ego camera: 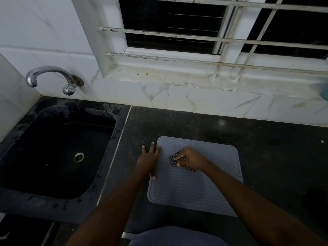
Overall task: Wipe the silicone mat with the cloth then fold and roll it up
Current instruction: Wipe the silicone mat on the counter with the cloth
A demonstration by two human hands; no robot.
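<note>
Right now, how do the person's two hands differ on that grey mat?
The left hand lies flat with fingers straight and spread; the right hand is curled round a checked cloth. The left hand sits at the mat's left edge, partly on the dark counter; the right hand is further in, on the mat itself. Both are down on the mat's far half.

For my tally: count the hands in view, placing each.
2. Left hand presses the mat at its left edge; right hand grips the checked cloth on it. None seems hidden.
</note>
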